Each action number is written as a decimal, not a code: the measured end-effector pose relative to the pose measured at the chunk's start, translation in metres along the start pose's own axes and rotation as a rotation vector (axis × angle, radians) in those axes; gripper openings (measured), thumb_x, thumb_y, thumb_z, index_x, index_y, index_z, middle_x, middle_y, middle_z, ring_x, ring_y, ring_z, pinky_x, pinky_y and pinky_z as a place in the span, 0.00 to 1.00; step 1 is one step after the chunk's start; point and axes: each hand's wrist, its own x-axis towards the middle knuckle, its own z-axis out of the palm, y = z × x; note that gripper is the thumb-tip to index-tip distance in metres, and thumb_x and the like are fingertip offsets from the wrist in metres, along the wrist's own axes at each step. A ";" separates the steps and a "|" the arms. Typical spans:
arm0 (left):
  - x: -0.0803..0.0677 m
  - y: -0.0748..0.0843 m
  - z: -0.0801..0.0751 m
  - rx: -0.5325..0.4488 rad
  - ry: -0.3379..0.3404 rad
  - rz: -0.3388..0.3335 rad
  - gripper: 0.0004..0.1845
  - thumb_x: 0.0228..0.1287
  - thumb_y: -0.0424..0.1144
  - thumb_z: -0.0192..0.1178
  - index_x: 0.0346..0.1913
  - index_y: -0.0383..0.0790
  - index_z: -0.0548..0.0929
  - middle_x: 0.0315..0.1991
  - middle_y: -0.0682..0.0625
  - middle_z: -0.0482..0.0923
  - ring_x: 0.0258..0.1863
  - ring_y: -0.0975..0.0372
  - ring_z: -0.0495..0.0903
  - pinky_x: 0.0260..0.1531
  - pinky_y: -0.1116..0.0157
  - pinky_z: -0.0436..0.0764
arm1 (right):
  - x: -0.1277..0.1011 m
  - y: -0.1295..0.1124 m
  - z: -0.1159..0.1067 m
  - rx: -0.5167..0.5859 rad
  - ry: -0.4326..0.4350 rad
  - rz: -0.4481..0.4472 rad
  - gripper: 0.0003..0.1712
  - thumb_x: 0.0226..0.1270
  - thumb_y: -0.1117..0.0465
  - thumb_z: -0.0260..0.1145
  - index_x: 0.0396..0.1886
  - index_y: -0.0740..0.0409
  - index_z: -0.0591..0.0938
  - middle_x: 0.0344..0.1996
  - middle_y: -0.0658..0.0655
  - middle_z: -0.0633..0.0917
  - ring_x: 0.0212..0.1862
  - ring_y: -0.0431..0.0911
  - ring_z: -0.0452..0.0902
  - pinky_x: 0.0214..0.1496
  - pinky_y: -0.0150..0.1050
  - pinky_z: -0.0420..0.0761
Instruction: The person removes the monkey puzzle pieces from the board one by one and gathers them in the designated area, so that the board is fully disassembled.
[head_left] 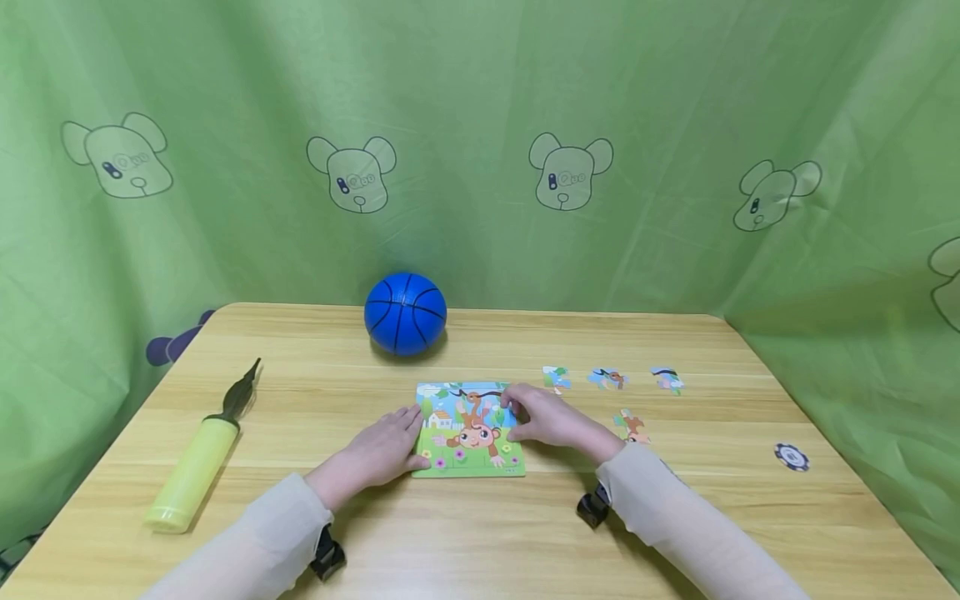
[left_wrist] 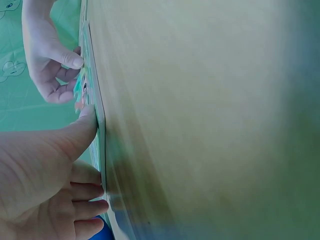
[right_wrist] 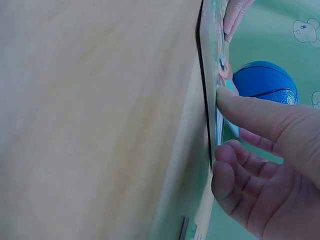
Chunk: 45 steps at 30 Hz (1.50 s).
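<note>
— Puzzle board, the colourful cardboard one with the cartoon monkey (head_left: pixel 470 431): where is it?

— Flat on the light wooden table (head_left: pixel 480 517), in front of the blue rubber ball (head_left: pixel 406 313). Your left hand (head_left: pixel 384 451) rests at its left edge, fingers straight and together. Your right hand (head_left: pixel 546 417) presses its top-right corner, fingers curled.

— Anything beside it?

— Four loose puzzle pieces (head_left: pixel 607 378) lie to your right.

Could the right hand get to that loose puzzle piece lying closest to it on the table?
Probably yes. The right hand rests on the puzzle board, and the nearest loose piece lies just beside its wrist on bare table, with nothing between them.
</note>
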 end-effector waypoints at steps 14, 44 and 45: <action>-0.001 -0.002 0.000 -0.023 0.019 0.029 0.39 0.65 0.53 0.53 0.65 0.22 0.59 0.67 0.33 0.54 0.65 0.44 0.54 0.64 0.53 0.54 | -0.002 -0.003 0.001 0.144 -0.009 -0.028 0.17 0.54 0.74 0.66 0.38 0.60 0.68 0.24 0.50 0.73 0.27 0.42 0.68 0.26 0.33 0.71; 0.002 -0.002 0.001 0.021 0.001 0.009 0.39 0.64 0.53 0.54 0.65 0.24 0.59 0.67 0.34 0.53 0.66 0.45 0.54 0.64 0.54 0.55 | -0.031 0.008 -0.036 0.510 0.093 0.090 0.06 0.63 0.71 0.58 0.39 0.67 0.73 0.27 0.61 0.74 0.24 0.49 0.69 0.23 0.36 0.76; 0.002 -0.002 0.001 0.020 0.001 0.008 0.39 0.64 0.53 0.54 0.65 0.24 0.59 0.67 0.34 0.53 0.66 0.45 0.54 0.64 0.54 0.55 | -0.036 0.011 -0.041 0.518 0.106 0.096 0.06 0.63 0.71 0.58 0.40 0.68 0.73 0.27 0.62 0.74 0.23 0.48 0.69 0.23 0.36 0.75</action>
